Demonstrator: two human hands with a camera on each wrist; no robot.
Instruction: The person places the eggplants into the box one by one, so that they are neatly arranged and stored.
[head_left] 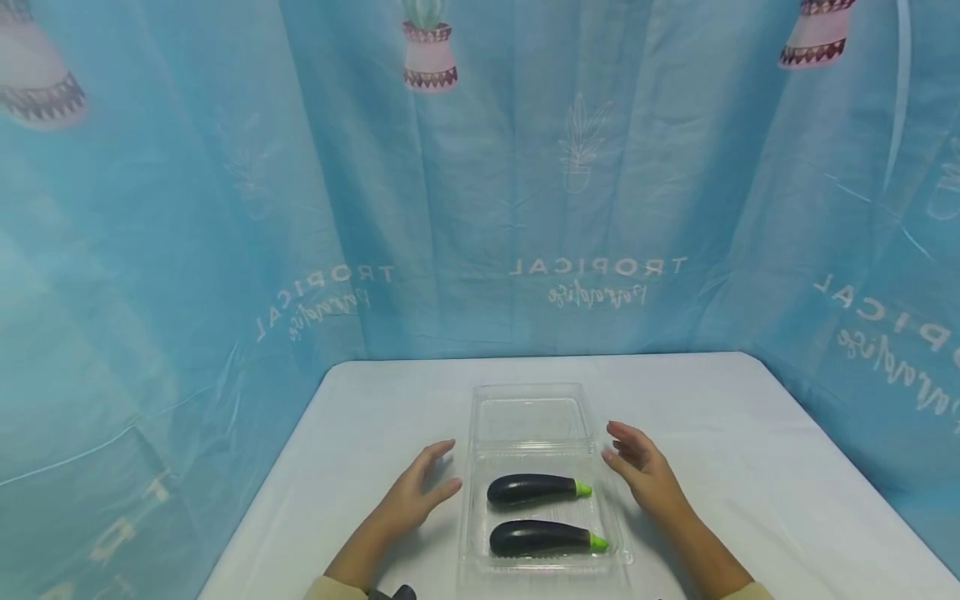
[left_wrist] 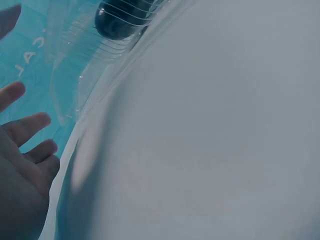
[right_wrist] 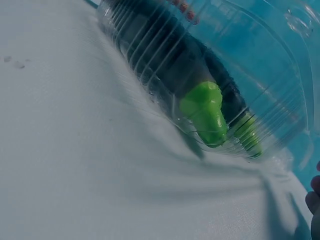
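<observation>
Two dark eggplants with bright green stem ends lie side by side in a clear plastic clamshell box (head_left: 474, 517). The far eggplant (head_left: 528, 489) and the near eggplant (head_left: 536, 538) both point their stems to the right. Hinged at the back, the box's lid (head_left: 534, 419) lies folded open on the table. My left hand (head_left: 412, 496) is just left of the box, fingers spread and holding nothing. On the other side, my right hand (head_left: 643, 471) is held beside the box with its fingers loosely bent and nothing in them. In the right wrist view the green stem (right_wrist: 205, 112) shows through the ribbed wall.
The box stands on a white-covered table (head_left: 750, 467). Blue curtains (head_left: 480, 183) printed with potted plants and lettering hang behind the table and along both sides. A small dark object (head_left: 405, 592) shows by the left sleeve at the bottom edge.
</observation>
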